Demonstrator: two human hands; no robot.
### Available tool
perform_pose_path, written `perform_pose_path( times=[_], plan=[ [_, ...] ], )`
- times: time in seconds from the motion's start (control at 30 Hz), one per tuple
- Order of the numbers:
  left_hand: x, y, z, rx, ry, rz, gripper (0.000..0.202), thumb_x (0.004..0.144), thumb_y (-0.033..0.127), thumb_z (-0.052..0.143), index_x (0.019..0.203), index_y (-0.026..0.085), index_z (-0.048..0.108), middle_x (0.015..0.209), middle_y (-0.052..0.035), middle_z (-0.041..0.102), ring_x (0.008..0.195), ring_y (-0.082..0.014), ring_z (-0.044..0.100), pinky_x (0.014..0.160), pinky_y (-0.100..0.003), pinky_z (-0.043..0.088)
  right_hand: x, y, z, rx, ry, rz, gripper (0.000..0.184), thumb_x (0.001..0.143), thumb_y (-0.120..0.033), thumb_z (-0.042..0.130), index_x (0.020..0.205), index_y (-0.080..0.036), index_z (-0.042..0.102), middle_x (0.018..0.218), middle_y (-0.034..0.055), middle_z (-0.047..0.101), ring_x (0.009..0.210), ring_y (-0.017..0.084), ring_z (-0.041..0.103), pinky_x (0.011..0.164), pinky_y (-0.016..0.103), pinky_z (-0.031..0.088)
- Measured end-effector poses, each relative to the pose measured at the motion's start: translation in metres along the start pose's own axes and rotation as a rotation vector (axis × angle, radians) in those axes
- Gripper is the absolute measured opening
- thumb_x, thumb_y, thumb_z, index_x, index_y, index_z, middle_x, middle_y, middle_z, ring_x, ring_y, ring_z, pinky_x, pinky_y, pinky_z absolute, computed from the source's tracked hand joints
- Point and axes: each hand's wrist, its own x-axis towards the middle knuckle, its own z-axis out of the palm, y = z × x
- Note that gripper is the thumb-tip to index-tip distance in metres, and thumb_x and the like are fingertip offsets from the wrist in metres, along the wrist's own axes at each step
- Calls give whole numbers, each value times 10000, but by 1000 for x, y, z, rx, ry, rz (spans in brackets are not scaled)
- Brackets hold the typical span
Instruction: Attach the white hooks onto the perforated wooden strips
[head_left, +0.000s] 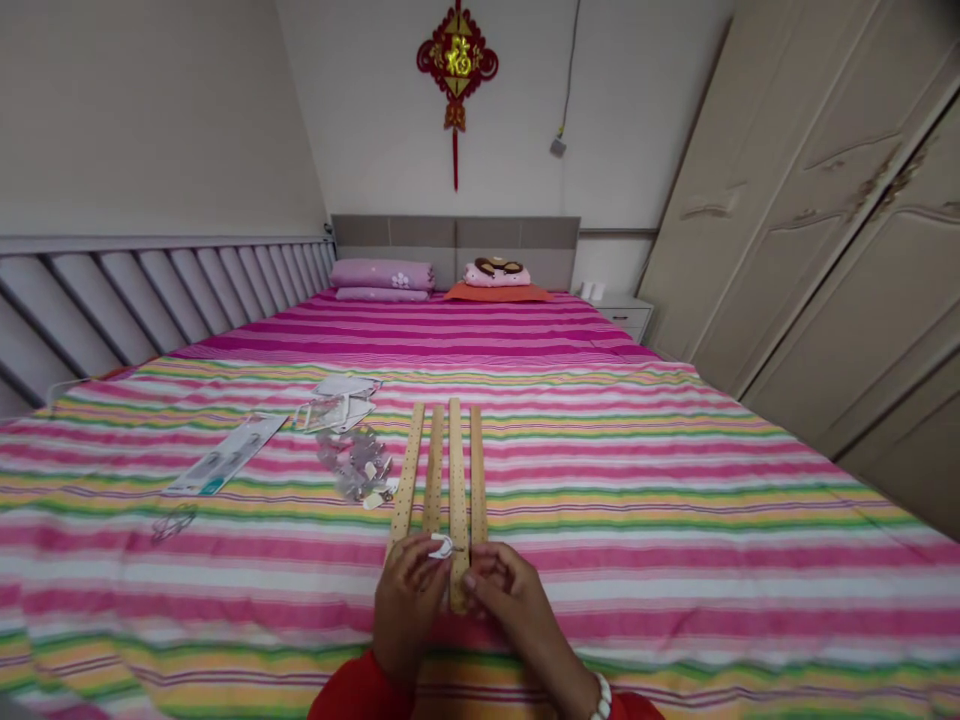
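Observation:
Between the fingertips of my left hand (411, 595) is a small white plastic hook (441, 546), with a thin metal tip pointing right. My right hand (510, 590) is closed beside it, thumb and fingers together at the right edge of a wooden strip with holes (458, 480). What those fingers hold, if anything, is too small to make out. Other perforated wooden strips (406, 480) lie side by side, running away from me on the striped bedspread (637, 560). My hands cover the near ends of some strips.
Left of the strips lie clear plastic bags with small parts (356, 462), white packets (346, 388), a long blister pack (229, 455) and thin wire-like loops (174, 522). A bed rail (150, 290) borders the left side; a wardrobe (810, 220) stands right.

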Motion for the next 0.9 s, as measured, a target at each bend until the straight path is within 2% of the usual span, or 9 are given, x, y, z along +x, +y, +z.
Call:
perform_pose_path(
  times=[0.1, 0.23, 0.4, 0.53, 0.63, 0.73, 0.77, 0.9],
  plan=[
    [-16, -4, 14, -32, -32, 6, 226, 729, 359, 670, 896, 208, 689, 1015, -69, 605, 872, -198, 693, 732, -309, 621, 5, 4, 0, 73, 18, -14, 552, 481, -485, 850, 859, -176, 592, 635, -26, 636, 492, 127, 596, 479, 247, 461],
    [-32, -7, 26, -46, -44, 22, 236, 758, 319, 626, 963, 214, 676, 1050, -77, 607, 931, -205, 684, 774, -316, 613, 11, 3, -9, 66, 60, -21, 444, 537, -462, 829, 781, -153, 623, 569, -23, 633, 472, 117, 589, 485, 240, 464],
    [-37, -7, 30, 0, -84, 40, 212, 767, 305, 594, 937, 198, 660, 979, -74, 648, 877, -189, 692, 745, -306, 612, 21, -5, -22, -9, 74, -27, 373, 559, -427, 807, 752, -153, 642, 546, -24, 636, 477, 115, 578, 505, 242, 458],
    [-34, -6, 21, 159, -100, 75, 189, 785, 294, 566, 920, 191, 650, 881, -61, 683, 764, -171, 691, 664, -292, 605, 30, -12, -33, -159, -63, -6, 302, 630, -424, 741, 744, -162, 644, 483, -45, 591, 439, 104, 524, 483, 234, 420],
    [-30, -10, 14, 318, -73, 214, 184, 802, 276, 550, 937, 198, 647, 898, -65, 698, 828, -189, 682, 723, -329, 589, 35, -17, -40, -288, -193, -39, 218, 695, -379, 685, 741, -169, 649, 502, -53, 567, 443, 96, 490, 479, 225, 393],
    [-25, -14, 11, 467, -71, 380, 193, 810, 254, 545, 971, 212, 643, 935, -65, 710, 905, -206, 664, 797, -365, 558, 42, -20, -45, -428, -289, -134, 76, 735, -236, 621, 741, -172, 662, 600, -29, 596, 530, 108, 515, 530, 227, 412],
    [-24, -15, 11, 506, -94, 419, 196, 812, 244, 545, 982, 219, 640, 936, -59, 713, 908, -205, 661, 797, -364, 550, 45, -21, -47, -485, -305, -179, 73, 734, -176, 594, 741, -171, 666, 642, -16, 613, 571, 115, 531, 555, 228, 421],
    [-23, -15, 15, 613, -184, 506, 159, 817, 212, 541, 940, 242, 637, 877, -23, 720, 833, -188, 658, 748, -341, 520, 54, -24, -49, -697, -368, -308, 254, 680, -7, 501, 749, -170, 683, 736, 7, 648, 681, 132, 568, 639, 231, 441]
  ],
)
